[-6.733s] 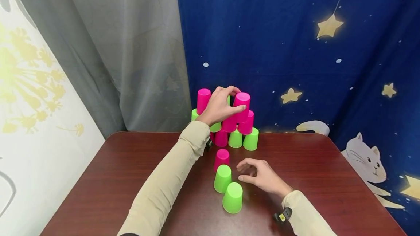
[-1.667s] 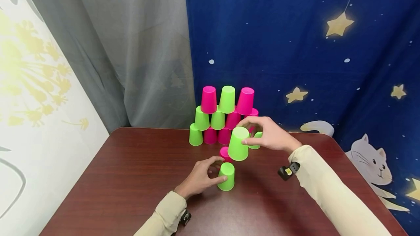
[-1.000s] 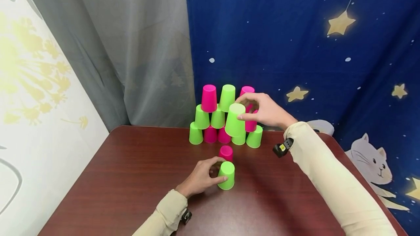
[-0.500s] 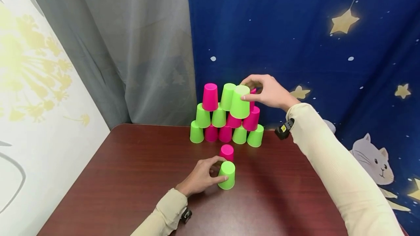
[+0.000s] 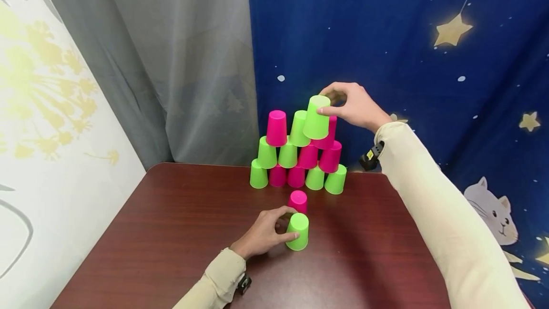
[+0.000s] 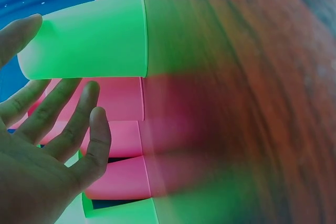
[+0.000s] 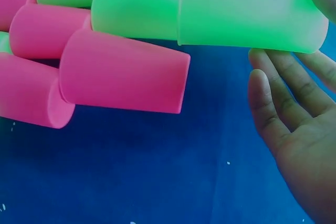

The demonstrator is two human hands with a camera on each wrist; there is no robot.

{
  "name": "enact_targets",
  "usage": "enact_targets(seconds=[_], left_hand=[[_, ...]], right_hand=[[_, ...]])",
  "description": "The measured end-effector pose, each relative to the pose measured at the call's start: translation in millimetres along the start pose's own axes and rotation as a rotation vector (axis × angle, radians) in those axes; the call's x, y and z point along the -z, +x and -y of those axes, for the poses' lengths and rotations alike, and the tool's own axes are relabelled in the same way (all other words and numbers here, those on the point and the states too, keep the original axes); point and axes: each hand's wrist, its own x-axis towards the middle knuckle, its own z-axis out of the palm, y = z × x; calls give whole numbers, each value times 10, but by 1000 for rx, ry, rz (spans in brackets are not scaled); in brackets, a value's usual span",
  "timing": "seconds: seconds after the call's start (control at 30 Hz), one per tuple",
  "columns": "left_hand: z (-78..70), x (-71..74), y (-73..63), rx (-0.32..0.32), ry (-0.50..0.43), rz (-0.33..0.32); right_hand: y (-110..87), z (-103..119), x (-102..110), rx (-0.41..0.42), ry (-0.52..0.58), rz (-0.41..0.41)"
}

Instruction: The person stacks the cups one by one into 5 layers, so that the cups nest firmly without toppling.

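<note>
My right hand [image 5: 353,104] pinches an upside-down green cup [image 5: 317,117] between thumb and fingers, high against the stack. In the right wrist view that cup [image 7: 252,11] overlaps the top-row green cup [image 7: 136,9]; whether they touch, I cannot tell. My left hand [image 5: 261,232] holds another upside-down green cup [image 5: 298,231] standing on the table, thumb on one side and fingers on the other. Just behind it stands a pink cup [image 5: 298,201], partly hidden. The stack has three tiers of green and pink cups, with a pink cup [image 5: 276,128] at the top left.
The cup stack stands near the far edge of the brown table [image 5: 171,232]. A grey curtain [image 5: 206,70] and a blue star-patterned curtain [image 5: 364,27] hang right behind it. Bare tabletop spreads to the left of the cups.
Earlier, my left hand put a pink cup at the top row's right, then moved to the front green cup. My right hand has raised its green cup from low over the table to the stack's top.
</note>
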Motion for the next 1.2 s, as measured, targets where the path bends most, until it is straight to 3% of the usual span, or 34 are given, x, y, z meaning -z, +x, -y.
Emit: enact_targets(seconds=[0.47,0.77,1.2], left_hand=[[-28,-21,-6,0,10,9],[-30,-21,-5,-1,17,14],[-196,145,6,-70,110,-15]], right_hand=[[159,11,94,-86,-1,-75],[216,-72,17,-148,25,-126],[215,-110,-30,-171,21,-170]])
